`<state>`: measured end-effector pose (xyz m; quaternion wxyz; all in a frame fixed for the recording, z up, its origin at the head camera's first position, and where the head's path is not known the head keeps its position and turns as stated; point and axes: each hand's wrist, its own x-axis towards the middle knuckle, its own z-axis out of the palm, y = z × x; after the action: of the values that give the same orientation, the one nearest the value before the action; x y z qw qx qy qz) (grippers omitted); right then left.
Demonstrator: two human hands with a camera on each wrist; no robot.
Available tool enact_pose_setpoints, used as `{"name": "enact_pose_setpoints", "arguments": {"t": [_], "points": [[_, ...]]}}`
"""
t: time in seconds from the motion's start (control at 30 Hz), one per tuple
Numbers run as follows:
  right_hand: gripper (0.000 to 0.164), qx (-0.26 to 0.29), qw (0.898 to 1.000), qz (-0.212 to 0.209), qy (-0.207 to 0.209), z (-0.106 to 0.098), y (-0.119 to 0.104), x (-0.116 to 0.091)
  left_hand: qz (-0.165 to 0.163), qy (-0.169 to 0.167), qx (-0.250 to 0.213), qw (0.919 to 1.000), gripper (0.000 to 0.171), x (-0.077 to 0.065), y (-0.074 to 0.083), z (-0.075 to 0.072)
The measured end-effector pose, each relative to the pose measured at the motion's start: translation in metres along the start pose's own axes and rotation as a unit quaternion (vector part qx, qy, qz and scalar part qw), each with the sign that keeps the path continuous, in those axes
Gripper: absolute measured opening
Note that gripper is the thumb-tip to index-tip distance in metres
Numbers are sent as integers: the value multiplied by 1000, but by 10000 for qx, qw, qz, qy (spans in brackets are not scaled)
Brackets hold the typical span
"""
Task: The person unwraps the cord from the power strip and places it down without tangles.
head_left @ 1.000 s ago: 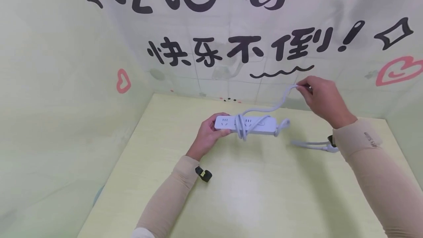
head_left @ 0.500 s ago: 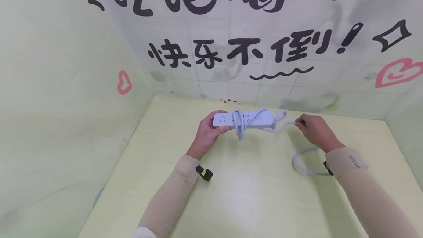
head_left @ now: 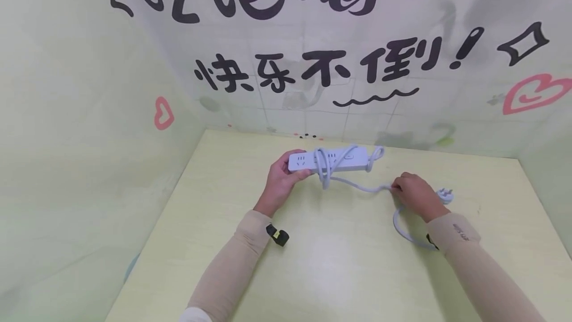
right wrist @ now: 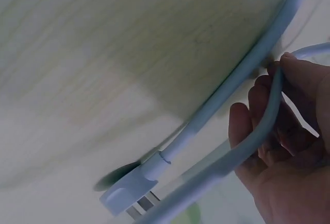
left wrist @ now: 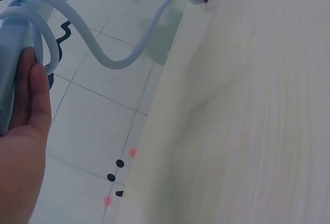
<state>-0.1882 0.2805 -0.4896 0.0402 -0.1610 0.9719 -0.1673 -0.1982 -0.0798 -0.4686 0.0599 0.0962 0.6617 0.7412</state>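
Observation:
My left hand (head_left: 279,183) grips the left end of a white power strip (head_left: 353,159), thumb on the front and fingers behind. Loops of its white cord (head_left: 324,165) are wrapped round the middle of the strip, and a small loop stands at its right end. From the wraps the cord runs right to my right hand (head_left: 415,193), which pinches it between thumb and fingertip. In the right wrist view the cord (right wrist: 252,136) passes across the palm. The three-pin plug (right wrist: 131,189) hangs on the cord's free end, beyond the right hand in the head view.
A pale wood-grain table (head_left: 313,262) lies beneath both hands. Behind it rises a tiled wall (head_left: 250,118) with large black lettering, and a pale side wall (head_left: 89,163) stands at the left. Black straps (head_left: 278,235) sit at the wrists.
My right hand has come down from high by the wall, bringing the cord from above the strip to below it. The plug now shows beyond that hand. The left hand stays on the strip.

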Motion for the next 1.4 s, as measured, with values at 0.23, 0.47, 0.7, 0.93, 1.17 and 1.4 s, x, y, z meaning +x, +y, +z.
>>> {"name": "enact_pose_setpoints", "arguments": {"t": [0.23,0.47,0.7,0.93,1.17,1.4], "points": [[13,-461,9987,-120,158,0,-12,0,10,-44,133,9999,50,-1,-2,3],[20,-597,9889,-930,990,7,-36,6,-72,-5,175,9998,49,-1,0,4],[33,-278,9881,-1265,830,21,-72,16,-80,-40,216,9997,50,-2,2,5],[51,185,9844,-1555,798,34,-97,19,-90,-21,303,9995,48,-3,2,3],[33,-180,9827,-1694,725,40,-109,11,42,-10,254,9997,50,-2,2,0],[18,-539,9470,-2735,1597,28,-127,-10,94,54,203,9997,50,-1,0,-8]]}}
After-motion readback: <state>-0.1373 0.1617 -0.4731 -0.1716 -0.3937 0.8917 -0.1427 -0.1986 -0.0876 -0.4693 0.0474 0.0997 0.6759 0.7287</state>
